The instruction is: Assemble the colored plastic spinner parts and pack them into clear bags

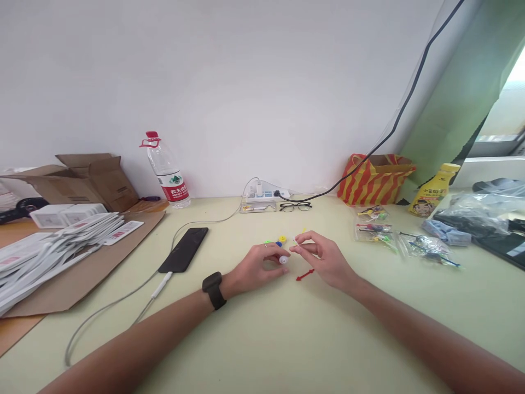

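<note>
My left hand [256, 267], a black watch on its wrist, rests on the pale green table [262, 339] with its fingers curled round a small white round piece [283, 260]. My right hand [324, 260] is just right of it, thumb and forefinger pinched on a tiny yellow piece [296, 239]. A red stick-shaped piece [304, 274] lies on the table under the right palm. Small yellow [282, 239], blue [278, 244] and green [267, 241] pieces lie just beyond the left hand's fingers.
A black phone [184, 249] with a white cable lies left of the hands. Beyond are a water bottle [167, 172], a power strip [262, 195], glasses [295, 206] and a striped bag [375, 178]. Clear bags of coloured parts [375, 230] sit right; stacked white packets [53, 243] sit left.
</note>
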Motion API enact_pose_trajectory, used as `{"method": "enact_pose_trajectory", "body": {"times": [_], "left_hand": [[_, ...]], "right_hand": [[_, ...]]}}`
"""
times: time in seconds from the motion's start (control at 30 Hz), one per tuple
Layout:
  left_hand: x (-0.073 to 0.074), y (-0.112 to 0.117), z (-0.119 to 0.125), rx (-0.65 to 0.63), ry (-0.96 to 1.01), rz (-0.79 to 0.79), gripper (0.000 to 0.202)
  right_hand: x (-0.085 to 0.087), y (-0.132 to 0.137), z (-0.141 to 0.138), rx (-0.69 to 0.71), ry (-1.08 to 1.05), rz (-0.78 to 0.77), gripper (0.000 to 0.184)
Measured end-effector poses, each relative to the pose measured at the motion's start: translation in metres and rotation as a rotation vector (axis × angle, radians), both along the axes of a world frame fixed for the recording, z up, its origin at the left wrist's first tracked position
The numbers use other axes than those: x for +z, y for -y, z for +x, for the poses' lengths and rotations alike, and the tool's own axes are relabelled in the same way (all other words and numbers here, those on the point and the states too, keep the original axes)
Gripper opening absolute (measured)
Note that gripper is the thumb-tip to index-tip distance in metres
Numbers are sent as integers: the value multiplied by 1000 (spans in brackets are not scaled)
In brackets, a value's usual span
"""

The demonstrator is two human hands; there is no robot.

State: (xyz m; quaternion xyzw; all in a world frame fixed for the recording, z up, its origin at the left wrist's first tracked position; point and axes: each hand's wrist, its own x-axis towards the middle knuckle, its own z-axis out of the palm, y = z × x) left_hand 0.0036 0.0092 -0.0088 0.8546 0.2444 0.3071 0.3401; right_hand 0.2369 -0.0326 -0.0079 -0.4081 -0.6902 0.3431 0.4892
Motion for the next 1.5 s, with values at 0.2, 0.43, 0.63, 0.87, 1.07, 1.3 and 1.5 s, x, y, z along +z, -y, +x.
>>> {"method": "enact_pose_trajectory", "body": {"times": [0.2, 0.43, 0.63, 0.87, 1.07, 1.3, 1.5], "left_hand": [[4, 1, 1, 2, 84, -75, 33], [2, 1, 0, 23, 74, 84, 24], [1, 4, -1, -33, 77, 272, 23], [-1, 2, -1, 48, 19, 276, 19], [2, 5, 1, 65, 29, 266, 18], [16, 10, 1, -40, 154, -170, 23], [9, 2, 3, -28, 279, -378, 28]], "right_hand": [[-2, 1, 0, 54, 306, 161, 15], [-5, 1, 2, 22, 440, 238, 15], [-7, 2, 1, 10, 488, 230, 13], [-2, 3, 1, -5, 458, 179, 16], [4, -1, 3, 55, 231, -8, 25], [5, -5, 4, 105, -4, -122, 31], [5, -3, 6, 12, 33, -62, 38]]}}
